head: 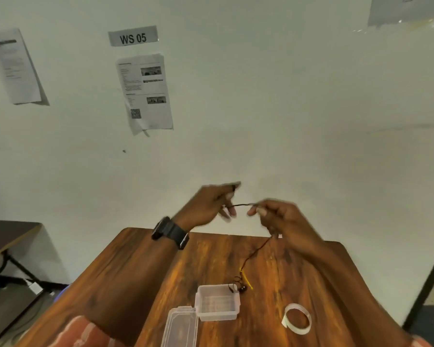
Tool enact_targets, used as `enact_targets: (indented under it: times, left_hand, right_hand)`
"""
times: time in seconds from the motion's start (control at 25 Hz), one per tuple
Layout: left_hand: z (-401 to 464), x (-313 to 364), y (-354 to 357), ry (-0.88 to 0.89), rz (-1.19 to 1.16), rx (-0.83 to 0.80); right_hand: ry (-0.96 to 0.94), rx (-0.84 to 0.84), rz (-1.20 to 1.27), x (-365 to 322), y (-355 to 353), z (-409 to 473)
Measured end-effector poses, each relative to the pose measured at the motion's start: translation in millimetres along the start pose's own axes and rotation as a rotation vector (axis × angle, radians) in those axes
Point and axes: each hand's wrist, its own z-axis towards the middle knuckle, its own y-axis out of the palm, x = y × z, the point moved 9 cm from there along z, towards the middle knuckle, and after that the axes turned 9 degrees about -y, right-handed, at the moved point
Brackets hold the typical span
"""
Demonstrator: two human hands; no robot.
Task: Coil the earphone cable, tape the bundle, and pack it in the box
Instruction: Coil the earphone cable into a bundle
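Hands are raised above the far edge of the wooden worktop [140,266], near the middle of the frame. The left hand [206,206], with a dark watch [171,232] on its wrist, pinches one end of a short stretch of earphone cable [254,254]; the right hand [283,219] pinches the other end, fingers closed on it. From the right hand the cable hangs down to the worktop, passes a yellow tie [246,279] and ends in a small tangle with the earbuds [241,288], touching the back right corner of a clear plastic box [217,303]. The box stands open, lid [182,326] hinged toward the lower frame. A roll of white tape [297,319] lies to the right of the box, apart from it.
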Motion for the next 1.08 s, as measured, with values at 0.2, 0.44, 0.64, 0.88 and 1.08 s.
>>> enact_targets:
  times: [0.2, 0.44, 0.64, 0.88, 1.08]
  left_hand:
    - [-59.5, 18.6, 82.5, -0.005, -1.004, -0.668]
    - [-1.6, 38.7, -23.0, 0.222, -1.092, 0.061]
    - [10.9, 19.6, -48.1, 0.036, 0.075, 0.243]
    - [-59.2, 30.9, 62.1, 0.005, -0.968, -0.647]
    - [-40.3, 68.5, 26.7, 0.151, -1.371, -0.354]
  right_hand:
    - [-0.010, 0.063, -0.016, 3.4, -36.2, 44.1]
    - [0.137, -0.106, 0.256, 54.4, 36.5, -6.4]
    - [0.042, -0.072, 0.160, 6.8, 1.8, -2.8]
    - [-0.044, 0.163, -0.034, -25.7, -56.3, 58.4]
    - [0.078, 0.155, 0.067, 29.3, -6.6, 42.3]
